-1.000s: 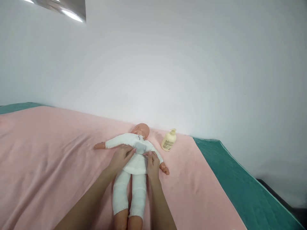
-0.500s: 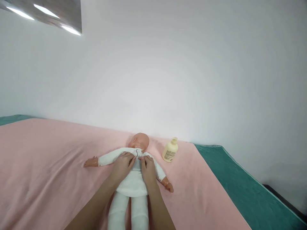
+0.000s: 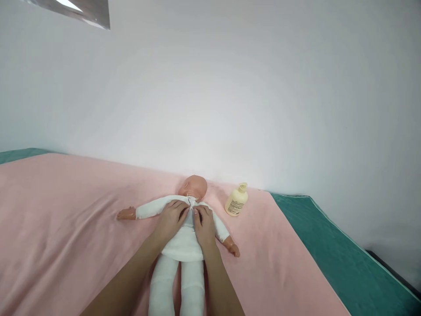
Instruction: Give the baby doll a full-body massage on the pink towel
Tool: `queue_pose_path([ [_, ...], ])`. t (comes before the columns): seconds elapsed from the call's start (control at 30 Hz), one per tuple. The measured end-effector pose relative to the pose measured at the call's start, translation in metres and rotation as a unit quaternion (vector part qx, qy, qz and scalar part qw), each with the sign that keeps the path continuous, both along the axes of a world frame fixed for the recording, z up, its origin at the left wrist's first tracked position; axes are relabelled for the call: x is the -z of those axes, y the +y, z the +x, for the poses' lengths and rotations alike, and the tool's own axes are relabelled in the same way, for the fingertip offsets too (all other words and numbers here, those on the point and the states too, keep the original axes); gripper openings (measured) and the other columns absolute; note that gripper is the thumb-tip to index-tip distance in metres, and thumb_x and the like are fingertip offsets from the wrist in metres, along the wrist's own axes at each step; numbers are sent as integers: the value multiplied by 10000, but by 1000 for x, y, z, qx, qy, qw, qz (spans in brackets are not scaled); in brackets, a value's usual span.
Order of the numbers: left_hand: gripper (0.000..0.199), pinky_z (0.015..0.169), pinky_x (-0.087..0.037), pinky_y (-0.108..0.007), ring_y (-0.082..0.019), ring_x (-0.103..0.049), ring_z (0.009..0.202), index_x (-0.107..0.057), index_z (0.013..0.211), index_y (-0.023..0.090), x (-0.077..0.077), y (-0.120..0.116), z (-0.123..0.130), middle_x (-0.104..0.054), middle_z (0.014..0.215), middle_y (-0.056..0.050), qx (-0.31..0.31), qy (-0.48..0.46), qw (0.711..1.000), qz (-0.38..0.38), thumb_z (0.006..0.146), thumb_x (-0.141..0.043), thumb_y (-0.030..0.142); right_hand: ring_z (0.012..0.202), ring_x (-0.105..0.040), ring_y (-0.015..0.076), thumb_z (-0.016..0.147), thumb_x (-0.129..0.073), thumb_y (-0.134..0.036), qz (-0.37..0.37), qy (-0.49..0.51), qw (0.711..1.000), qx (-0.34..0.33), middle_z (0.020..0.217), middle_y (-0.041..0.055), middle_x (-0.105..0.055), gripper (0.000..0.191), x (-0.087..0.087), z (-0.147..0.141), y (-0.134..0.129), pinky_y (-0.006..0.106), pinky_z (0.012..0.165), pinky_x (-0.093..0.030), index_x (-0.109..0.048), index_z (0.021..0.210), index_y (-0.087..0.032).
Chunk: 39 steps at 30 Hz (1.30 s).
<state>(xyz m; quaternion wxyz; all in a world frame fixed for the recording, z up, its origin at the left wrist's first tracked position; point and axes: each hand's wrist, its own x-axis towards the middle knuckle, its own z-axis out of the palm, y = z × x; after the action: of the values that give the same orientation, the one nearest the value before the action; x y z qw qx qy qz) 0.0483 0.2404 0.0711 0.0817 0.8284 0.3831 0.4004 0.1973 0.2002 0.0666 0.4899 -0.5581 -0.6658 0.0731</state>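
A doll (image 3: 182, 248) in white fabric lies stretched out on a pink cloth, its bare head (image 3: 194, 187) at the far end and its arms spread to both sides. My left hand (image 3: 173, 219) rests on the left part of its upper chest, thumb apart from the bent fingers. On the right part of the chest lies my right hand (image 3: 204, 223), also with a gap between thumb and fingers. The two thumbs point inward, close to each other, just below a dark thread at the doll's neck. Neither hand has a separate object in it.
Right of the doll's head stands a pale yellow pump bottle (image 3: 236, 201). The pink cloth (image 3: 82, 197) lies over a green surface (image 3: 329, 241) that shows at the right and far left. Behind it rises a white wall (image 3: 210, 87).
The view has tilted slightly, so the doll, bottle and cloth appear a little higher. Both hands remain on the doll's chest, the fingers slightly shifted.
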Motion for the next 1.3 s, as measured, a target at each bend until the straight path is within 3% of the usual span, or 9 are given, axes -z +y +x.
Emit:
queue_pose_path([
  [0.23,226,826,-422,-414,-252,-586,908,-621,899,189,3,3,-1,-686,918,-73,-3,29,999,-29,924,-415,279,911,-550,236,913,-464,-291,-28,-28,999,-2,937,69,-660,226,1,0,4,381,847,-405,-665,874,-196],
  [0.53,211,896,-407,-416,-246,-538,1027,-568,1037,191,7,3,0,-645,1064,-73,-6,3,1000,-5,923,-426,298,1113,-516,226,925,-476,-316,-12,-30,999,-27,1175,66,-627,281,2,3,1,383,965,-377,-623,1135,-201],
  [0.77,225,896,-415,-429,-251,-550,1006,-599,1000,190,9,5,-2,-669,1003,-74,3,6,999,-36,925,-427,314,1050,-548,244,928,-488,-388,-45,-47,998,-10,1110,71,-659,283,2,2,5,405,940,-393,-672,1046,-209],
  [0.93,245,913,-428,-436,-252,-566,1020,-606,1027,188,6,4,-3,-676,1026,-79,11,-9,999,-42,927,-428,322,1081,-544,237,937,-470,-374,-29,-16,999,-30,1141,75,-645,291,5,3,3,411,976,-389,-660,1083,-209],
  [1.03,290,940,-431,-432,-255,-560,1083,-586,1115,188,-1,0,-7,-657,1125,-87,15,-17,998,-62,932,-432,352,1155,-506,224,947,-453,-372,-13,29,998,-56,1211,78,-601,310,4,8,-4,401,1029,-371,-632,1151,-223],
  [1.13,359,973,-422,-419,-253,-538,1149,-545,1221,191,-16,-7,-17,-618,1228,-85,28,-5,997,-68,927,-454,374,1187,-474,230,939,-476,-377,-6,46,997,-60,1226,83,-568,308,-7,17,-17,402,1039,-367,-644,1157,-239],
  [1.2,364,984,-420,-408,-250,-520,1182,-560,1231,217,-31,-14,-26,-605,1263,-58,40,10,997,-58,920,-470,384,1107,-516,233,940,-480,-381,-14,41,996,-80,1119,82,-592,288,-22,27,-29,389,971,-420,-693,1079,-247],
  [1.3,294,930,-461,-370,-236,-559,1134,-643,1129,282,-55,-31,-41,-655,1189,4,72,47,993,-76,913,-491,412,869,-582,198,959,-443,-379,-79,43,982,-165,913,57,-593,321,-44,41,-48,327,761,-489,-740,971,-256],
])
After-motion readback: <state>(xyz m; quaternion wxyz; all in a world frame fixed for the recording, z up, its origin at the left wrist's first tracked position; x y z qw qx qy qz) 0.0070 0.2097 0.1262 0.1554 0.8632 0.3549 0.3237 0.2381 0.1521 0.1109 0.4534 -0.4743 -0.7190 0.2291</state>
